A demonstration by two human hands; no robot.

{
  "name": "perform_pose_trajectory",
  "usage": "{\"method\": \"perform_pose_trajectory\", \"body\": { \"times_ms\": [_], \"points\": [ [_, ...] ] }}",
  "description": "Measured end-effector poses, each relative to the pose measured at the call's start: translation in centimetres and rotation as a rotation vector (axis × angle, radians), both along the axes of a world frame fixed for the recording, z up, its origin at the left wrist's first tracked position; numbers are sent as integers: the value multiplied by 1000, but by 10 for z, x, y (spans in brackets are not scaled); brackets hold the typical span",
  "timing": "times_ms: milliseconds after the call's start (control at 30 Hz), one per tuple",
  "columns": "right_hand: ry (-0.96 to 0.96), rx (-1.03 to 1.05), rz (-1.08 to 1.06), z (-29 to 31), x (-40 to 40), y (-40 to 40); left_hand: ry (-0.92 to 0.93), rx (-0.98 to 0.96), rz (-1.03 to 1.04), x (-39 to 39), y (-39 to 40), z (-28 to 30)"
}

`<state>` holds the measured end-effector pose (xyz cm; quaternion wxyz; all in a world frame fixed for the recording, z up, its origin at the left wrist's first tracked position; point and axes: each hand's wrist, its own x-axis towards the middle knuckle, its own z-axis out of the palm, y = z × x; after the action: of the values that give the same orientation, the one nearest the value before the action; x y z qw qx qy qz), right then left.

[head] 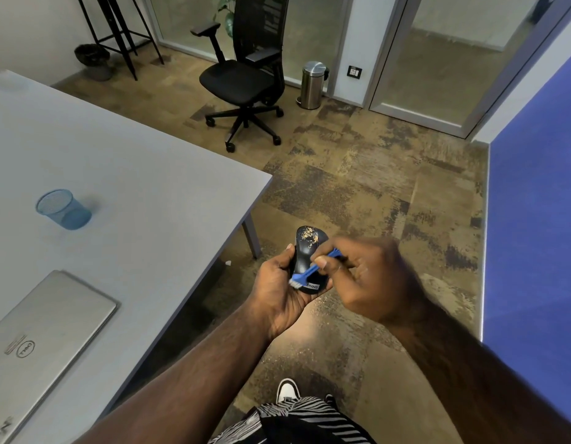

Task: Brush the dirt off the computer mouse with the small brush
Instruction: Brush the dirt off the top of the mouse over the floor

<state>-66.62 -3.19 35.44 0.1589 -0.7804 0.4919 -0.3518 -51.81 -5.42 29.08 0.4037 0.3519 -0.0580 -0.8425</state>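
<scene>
A black computer mouse with tan dirt speckled over its far end rests in my left hand, which grips it from below and the left side, above the floor and off the table's edge. My right hand pinches a small blue brush by its handle. The brush lies diagonally across the mouse, with its white bristles touching the near left part beside the logo. My right hand is blurred.
A grey table fills the left, holding a shut silver laptop and a blue mesh cup. Beyond stand a black office chair and a steel bin. A blue wall runs along the right.
</scene>
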Motion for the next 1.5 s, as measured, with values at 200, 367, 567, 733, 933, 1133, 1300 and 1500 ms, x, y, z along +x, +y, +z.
{"method": "perform_pose_trajectory", "body": {
  "times_ms": [200,367,567,733,933,1133,1300,1500],
  "points": [
    [29,-139,-230,2,9,3,-18,-3,2,1,-2,2],
    [88,-87,-142,6,12,8,-12,28,19,0,-1,3],
    [56,-91,-222,7,8,7,-9,25,10,0,-4,4],
    [95,-50,-129,3,16,13,11,37,37,1,-6,1],
    [73,-86,-185,3,10,6,-15,17,13,2,-6,-1],
    [55,-105,-348,-1,-3,-9,-67,36,-1,1,-6,-2],
    [27,-97,-387,-5,-7,-18,-93,29,-12,3,-4,-2],
    [-31,-114,-316,-5,-10,-16,-106,28,-19,3,-1,-2]
  ]
}}
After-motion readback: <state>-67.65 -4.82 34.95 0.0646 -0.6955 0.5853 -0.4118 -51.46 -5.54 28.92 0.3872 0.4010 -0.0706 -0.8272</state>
